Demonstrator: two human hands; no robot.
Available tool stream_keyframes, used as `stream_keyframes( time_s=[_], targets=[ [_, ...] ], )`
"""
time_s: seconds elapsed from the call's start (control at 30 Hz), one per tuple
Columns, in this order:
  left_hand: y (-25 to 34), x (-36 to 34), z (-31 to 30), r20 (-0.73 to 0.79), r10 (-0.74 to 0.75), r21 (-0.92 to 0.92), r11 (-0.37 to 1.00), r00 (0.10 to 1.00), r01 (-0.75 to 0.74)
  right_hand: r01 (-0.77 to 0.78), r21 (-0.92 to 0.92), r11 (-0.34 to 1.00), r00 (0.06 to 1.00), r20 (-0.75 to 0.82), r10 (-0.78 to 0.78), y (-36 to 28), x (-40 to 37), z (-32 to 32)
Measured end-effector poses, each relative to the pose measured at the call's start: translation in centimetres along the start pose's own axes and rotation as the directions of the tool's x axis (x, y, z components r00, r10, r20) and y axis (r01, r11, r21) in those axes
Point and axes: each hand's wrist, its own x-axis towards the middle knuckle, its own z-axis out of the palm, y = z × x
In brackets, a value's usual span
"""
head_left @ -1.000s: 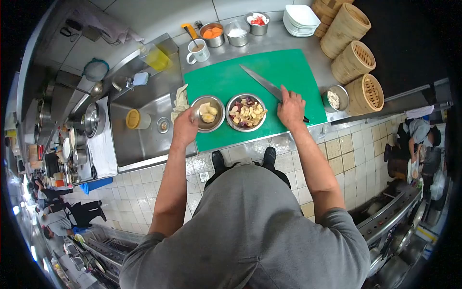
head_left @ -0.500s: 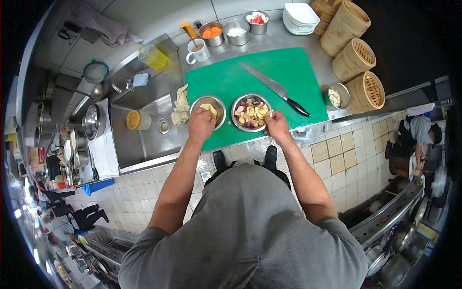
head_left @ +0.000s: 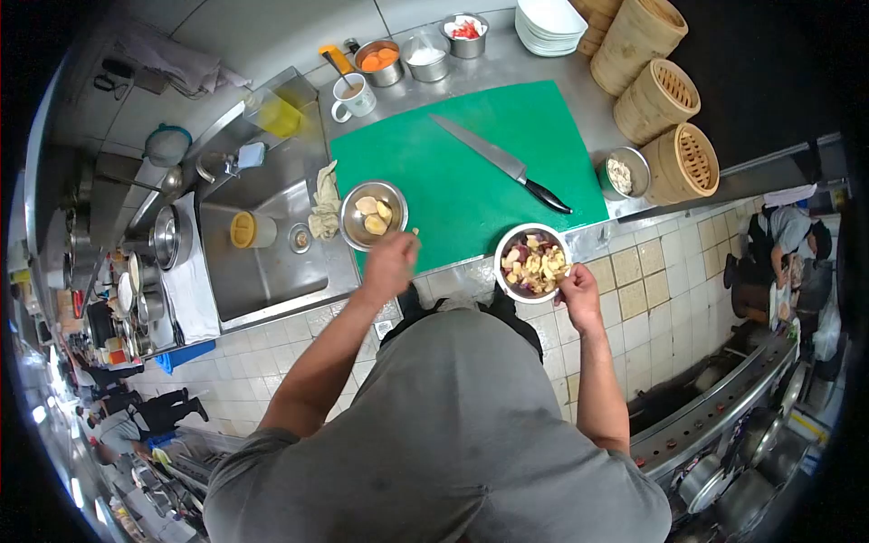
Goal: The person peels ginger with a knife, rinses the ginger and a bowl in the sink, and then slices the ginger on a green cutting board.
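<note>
My right hand [head_left: 580, 297] grips the rim of a metal bowl [head_left: 501, 281] filled with mixed yellowish and purple-red scraps [head_left: 536, 264]. The bowl hangs in front of the counter edge, over the floor. My left hand [head_left: 391, 265], smeared by motion, is just below a second metal bowl [head_left: 347, 222] on the green cutting board [head_left: 453, 195]. Several peeled pale yellow pieces [head_left: 373, 215] lie in that bowl. A tiny scrap [head_left: 415, 231] is on the board beside my left fingers. Behind, a large black-handled knife [head_left: 498, 161] lies on the board.
A sink [head_left: 262, 271] with a yellow-lidded container [head_left: 253, 230] is at the left, a crumpled cloth [head_left: 325, 204] at its edge. A mug [head_left: 355, 100], small pots [head_left: 378, 65] and stacked white plates [head_left: 550, 27] stand behind. Bamboo steamers [head_left: 657, 101] and a bowl [head_left: 626, 174] are right.
My right hand has lifted the scrap bowl off the board and carried it right and toward me. My left hand has left the other bowl, leaving pale pieces inside it.
</note>
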Motion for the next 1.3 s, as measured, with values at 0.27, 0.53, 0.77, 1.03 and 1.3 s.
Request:
stream_keyframes(
  time_s=[0.27,0.53,0.77,1.03,1.3],
  targets=[
    [1.1,1.0,5.9,0.039,0.149,0.331,0.931,0.988,-0.153,-0.012,-0.008,1.000,1.000,0.024,0.012,1.7,-1.3,-3.0],
    [2.6,-0.3,5.2,0.036,0.072,0.280,0.957,0.997,-0.079,-0.028,-0.034,0.999,0.997,-0.070,0.026,4.2,-2.2,-5.5],
    [0.2,-0.1,6.0,0.093,0.052,0.312,0.947,0.994,-0.078,-0.049,-0.058,0.997,0.967,-0.251,0.033,9.1,-4.2,-12.9],
    [2.7,1.2,5.8,0.006,0.088,0.339,0.937,0.996,-0.085,-0.201,-0.049,0.978,0.880,-0.448,0.158,15.8,-5.4,-20.2],
    [1.8,3.0,7.3,-0.041,0.116,0.369,0.925,0.992,-0.093,-0.362,-0.378,0.852,0.850,-0.508,0.136,9.9,5.4,-15.7]
  ],
)
